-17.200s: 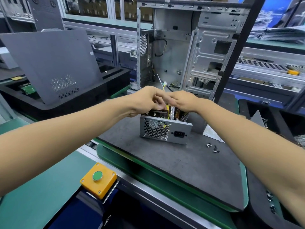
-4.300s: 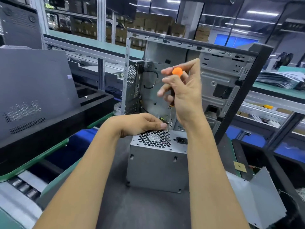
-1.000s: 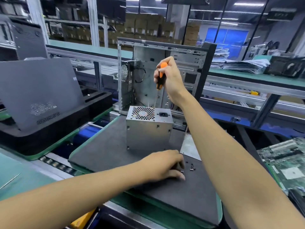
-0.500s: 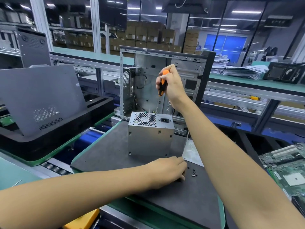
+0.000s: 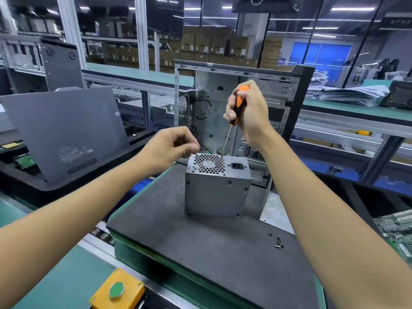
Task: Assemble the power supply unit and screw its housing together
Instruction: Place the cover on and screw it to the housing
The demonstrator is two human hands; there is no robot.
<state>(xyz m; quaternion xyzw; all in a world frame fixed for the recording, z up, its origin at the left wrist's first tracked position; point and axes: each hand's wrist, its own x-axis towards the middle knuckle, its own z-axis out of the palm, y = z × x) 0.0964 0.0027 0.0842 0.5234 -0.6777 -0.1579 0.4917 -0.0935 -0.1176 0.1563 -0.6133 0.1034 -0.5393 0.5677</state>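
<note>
The grey power supply unit [image 5: 217, 192] stands on end on the dark mat [image 5: 200, 253], fan grille and power socket facing up. My right hand [image 5: 252, 114] grips an orange-and-black screwdriver [image 5: 238, 105] upright, its tip resting at the top rear edge of the unit beside the grille. My left hand [image 5: 169, 148] hovers blurred just left of the grille with fingertips pinched together, as on a small screw too small to make out. A few loose screws [image 5: 278, 243] lie on the mat at the right.
An open computer case [image 5: 223, 97] stands right behind the unit. A flat metal plate [image 5: 275, 215] lies at its right. A grey side panel [image 5: 66, 130] leans in a black tray on the left. A yellow button box [image 5: 118, 291] sits at the near edge, a circuit board [image 5: 399, 228] far right.
My left hand has lifted from the loose screws on the mat and moved up to the left of the unit's top. The right hand stays holding the screwdriver over the unit.
</note>
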